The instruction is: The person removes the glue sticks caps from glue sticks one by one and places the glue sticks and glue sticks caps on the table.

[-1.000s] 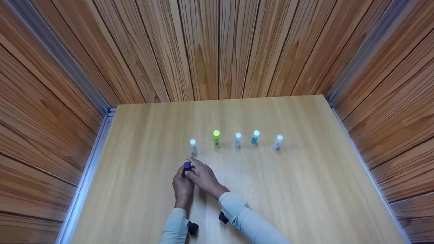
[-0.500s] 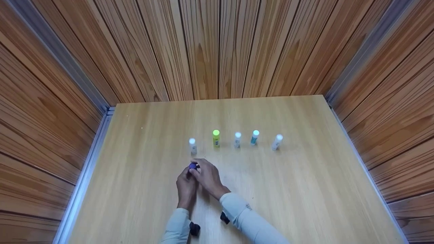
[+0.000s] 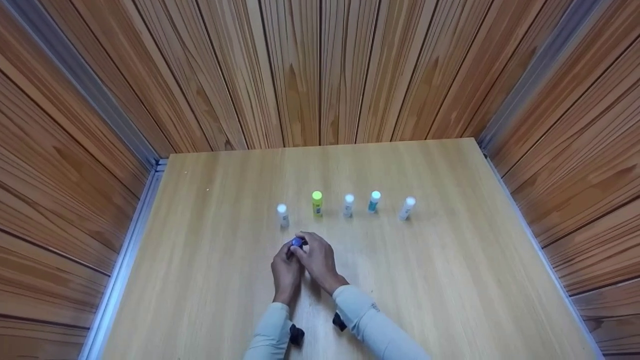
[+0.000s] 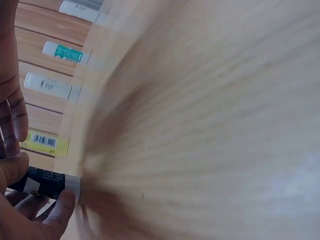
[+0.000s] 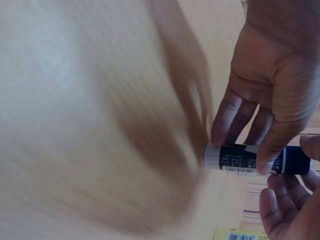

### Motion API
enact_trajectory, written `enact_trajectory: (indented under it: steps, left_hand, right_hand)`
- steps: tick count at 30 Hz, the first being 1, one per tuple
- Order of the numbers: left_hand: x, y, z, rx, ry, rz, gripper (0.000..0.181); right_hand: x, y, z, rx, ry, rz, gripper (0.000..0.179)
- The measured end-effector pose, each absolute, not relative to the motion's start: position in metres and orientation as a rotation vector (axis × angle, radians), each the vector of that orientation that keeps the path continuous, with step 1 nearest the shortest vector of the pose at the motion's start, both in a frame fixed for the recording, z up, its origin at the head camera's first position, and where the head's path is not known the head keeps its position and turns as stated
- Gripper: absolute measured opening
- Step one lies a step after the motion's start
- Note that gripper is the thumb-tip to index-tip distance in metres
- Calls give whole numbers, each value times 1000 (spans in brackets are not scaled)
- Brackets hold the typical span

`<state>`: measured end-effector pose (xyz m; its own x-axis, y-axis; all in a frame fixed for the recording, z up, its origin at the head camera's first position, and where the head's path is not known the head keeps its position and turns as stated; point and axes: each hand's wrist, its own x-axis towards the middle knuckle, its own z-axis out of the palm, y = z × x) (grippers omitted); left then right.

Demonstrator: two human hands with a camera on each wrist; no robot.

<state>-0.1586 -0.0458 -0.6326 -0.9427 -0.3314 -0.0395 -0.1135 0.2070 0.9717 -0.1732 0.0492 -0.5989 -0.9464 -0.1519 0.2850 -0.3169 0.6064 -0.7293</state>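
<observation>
"Where's the blue stick (image 5: pixel 235 157)?"
"Roughly upright, just this side of the leftmost white stick (image 3: pixel 283 217)."
"And how's it held?"
"Left hand (image 3: pixel 287 276) grips it low down; right hand (image 3: pixel 319 257) pinches its cap (image 3: pixel 297 242)."

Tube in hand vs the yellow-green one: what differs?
Colour: the dark blue tube is dark; the yellow-green tube is bright.
Base: the dark blue tube's is silvery-grey; the yellow-green tube's is yellow.
Hold: the left hand and right hand grip the dark blue tube; the yellow-green tube stands untouched.
Shared: both cylindrical, with a printed barcode.
</observation>
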Motion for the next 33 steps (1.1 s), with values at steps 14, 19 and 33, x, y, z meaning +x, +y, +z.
enact_trajectory:
  steps: [14,19,33]
  left_hand:
    - [-163,-17,-628,336,-2330,-1776,31]
    - [-164,-11,-625,251,-2378,-1708,32]
    - [-167,-3,-628,267,-2486,-1717,36]
  right_hand:
    - [-171,75,-605,298,-2487,1215,31]
    - [-171,82,-604,273,-2424,1211,32]
    - [-168,92,-608,289,-2449,1168,30]
